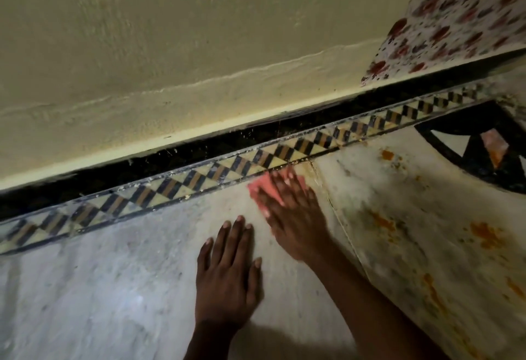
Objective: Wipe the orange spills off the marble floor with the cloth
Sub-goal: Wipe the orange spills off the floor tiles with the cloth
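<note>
My right hand (293,214) presses flat on a pink cloth (263,188) against the white marble floor (113,288), close to the checkered border strip. The hand is blurred and covers most of the cloth. My left hand (227,274) rests flat on the marble just below and left of it, fingers spread, holding nothing. Orange spills (486,235) mark the marble slab to the right, with more orange spots (387,155) nearer the border and streaks (432,291) lower down.
A black and yellow checkered border strip (199,177) runs diagonally along a black skirting and a cream wall (170,46). A red-flowered fabric (455,17) hangs at the top right. A black inlay pattern (484,157) lies in the floor at the right.
</note>
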`<state>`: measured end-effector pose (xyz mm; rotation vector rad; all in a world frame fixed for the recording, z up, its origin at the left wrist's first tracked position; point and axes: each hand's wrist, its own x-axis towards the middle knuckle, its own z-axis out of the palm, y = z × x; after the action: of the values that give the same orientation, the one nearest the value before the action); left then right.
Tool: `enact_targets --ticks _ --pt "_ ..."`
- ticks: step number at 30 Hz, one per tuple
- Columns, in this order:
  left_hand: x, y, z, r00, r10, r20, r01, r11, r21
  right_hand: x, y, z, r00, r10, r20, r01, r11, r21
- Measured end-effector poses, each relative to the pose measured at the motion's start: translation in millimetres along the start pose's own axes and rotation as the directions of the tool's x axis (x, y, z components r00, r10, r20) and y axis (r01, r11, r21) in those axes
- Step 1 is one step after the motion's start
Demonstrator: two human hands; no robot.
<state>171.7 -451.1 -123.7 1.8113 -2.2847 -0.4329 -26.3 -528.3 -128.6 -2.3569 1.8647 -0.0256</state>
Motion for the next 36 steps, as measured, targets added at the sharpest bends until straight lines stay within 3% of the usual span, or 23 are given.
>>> enact_targets --ticks 2,4,6,7,8,9,10,13,15,16,18,19,21,22,23,24,25,27,29,31,33,36 --pt "1 1 1 1.0 0.004 0.007 -0.004 1.0 0.004 -43 23 -2 0.999 0.043 0.004 -0.043 0.999 0.005" --pt "0 -1 2 1.0 0.005 0.01 -0.005 1.0 0.006 -43 57 -4 0.938 0.346 -0.029 -0.346 0.938 -0.003" --pt "1 -1 3 1.0 0.009 0.009 -0.009 1.0 0.008 -4 74 -11 0.742 0.666 -0.07 -0.662 0.746 0.08" --pt "1 -2 4 1.0 0.008 0.011 -0.009 1.0 0.014 25 72 -14 0.645 0.763 -0.043 -0.751 0.643 0.148" --pt "1 -2 5 1.0 0.004 0.018 -0.004 1.0 0.017 54 66 -19 0.598 0.801 0.01 -0.788 0.586 0.191" --pt "1 -2 5 1.0 0.001 0.022 -0.002 1.0 0.02 77 56 -21 0.613 0.79 0.034 -0.777 0.593 0.211" --pt "2 -1 4 1.0 0.003 0.028 -0.004 1.0 0.024 93 43 -20 0.684 0.728 0.046 -0.719 0.662 0.212" --pt "3 -1 1 0.999 -0.004 0.052 0.003 1.0 0.026 75 -7 -9 0.949 0.313 0.033 -0.315 0.942 0.119" --pt "2 0 0 0.998 -0.002 0.06 0.0 1.0 0.025 24 -21 -6 0.995 0.077 0.062 -0.083 0.992 0.095" --pt "1 1 0 0.998 0.0 0.063 -0.002 1.0 0.02 0 -13 -4 0.995 0.063 0.08 -0.07 0.993 0.092" --pt "1 -2 0 0.998 0.005 0.06 -0.006 1.0 0.018 -19 19 -7 0.959 0.277 0.056 -0.28 0.959 0.054" --pt "1 -2 0 0.998 0.005 0.061 -0.006 1.0 0.018 -15 38 -9 0.892 0.451 0.013 -0.451 0.891 0.057" --pt "2 -2 1 0.998 0.012 0.055 -0.013 1.0 0.018 17 66 -18 0.679 0.734 0.0 -0.727 0.672 0.137" --pt "1 -2 3 0.998 0.012 0.055 -0.013 1.0 0.018 41 72 -21 0.607 0.794 0.026 -0.784 0.593 0.183" --pt "0 -2 3 0.998 0.01 0.056 -0.011 1.0 0.019 63 69 -24 0.585 0.809 0.054 -0.799 0.564 0.21" --pt "1 -2 2 0.999 0.012 0.051 -0.012 1.0 0.016 82 62 -23 0.62 0.783 0.058 -0.774 0.597 0.209" --pt "1 -2 2 0.999 0.009 0.046 -0.01 1.0 0.013 94 48 -22 0.707 0.705 0.059 -0.7 0.686 0.195" --pt "1 -3 1 0.999 0.005 0.046 -0.005 1.0 0.008 84 13 -12 0.902 0.431 0.032 -0.431 0.89 0.151" --pt "1 -1 0 0.999 -0.006 0.049 0.006 1.0 0.011 35 -17 -7 0.984 0.175 0.04 -0.179 0.974 0.138" --pt "2 -1 0 0.999 -0.003 0.05 0.002 1.0 0.019 -12 -12 -7 0.989 0.133 0.059 -0.14 0.98 0.138" --pt "2 -2 1 0.999 0.002 0.047 -0.003 1.0 0.028 -22 23 -7 0.942 0.328 0.062 -0.333 0.938 0.093" --pt "1 -1 2 0.999 0.007 0.035 -0.009 0.999 0.036 26 79 -18 0.732 0.678 0.07 -0.679 0.716 0.164"
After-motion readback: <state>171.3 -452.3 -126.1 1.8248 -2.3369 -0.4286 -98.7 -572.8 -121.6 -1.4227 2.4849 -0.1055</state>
